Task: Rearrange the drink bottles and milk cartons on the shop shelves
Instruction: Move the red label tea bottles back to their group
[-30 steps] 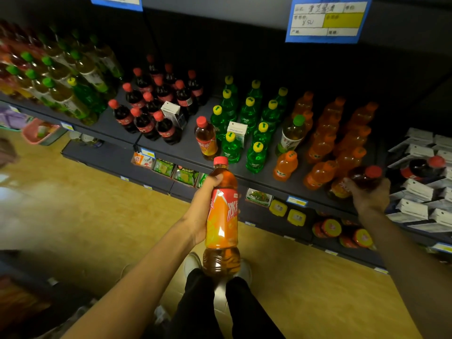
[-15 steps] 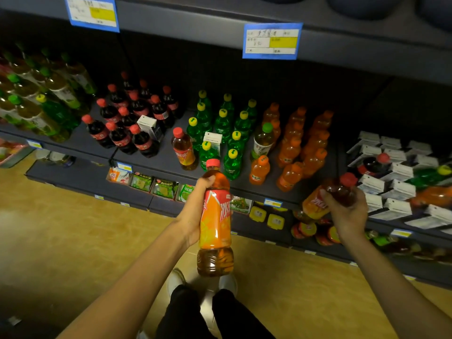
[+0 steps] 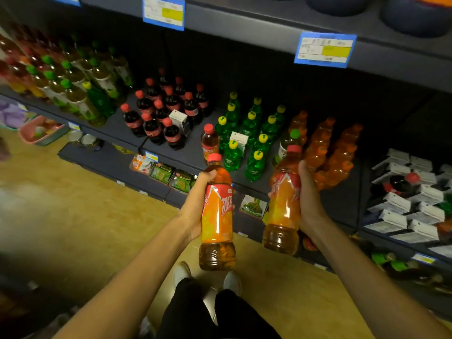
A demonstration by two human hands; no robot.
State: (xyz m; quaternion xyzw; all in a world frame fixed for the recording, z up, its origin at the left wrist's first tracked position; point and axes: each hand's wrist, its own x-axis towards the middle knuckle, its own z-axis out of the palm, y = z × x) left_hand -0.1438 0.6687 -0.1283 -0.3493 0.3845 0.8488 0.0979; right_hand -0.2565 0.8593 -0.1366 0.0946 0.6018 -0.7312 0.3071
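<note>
Now lifted clear of the shelf [image 3: 195, 152] at three o'clock: a second tea bottle [image 3: 283, 204] clasped in the right hand [image 3: 309, 204], matching the first tea bottle [image 3: 216, 216] gripped by the left hand [image 3: 195, 204], both ready for regrouping.

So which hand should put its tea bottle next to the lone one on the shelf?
Probably the left hand: its tea bottle hangs just below the lone tea bottle; the right hand is farther over, by the orange bottles.

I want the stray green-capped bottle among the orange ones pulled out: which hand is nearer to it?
Right. The right hand grips a tea bottle just below the green-capped bottle; the left hand is farther left.
</note>
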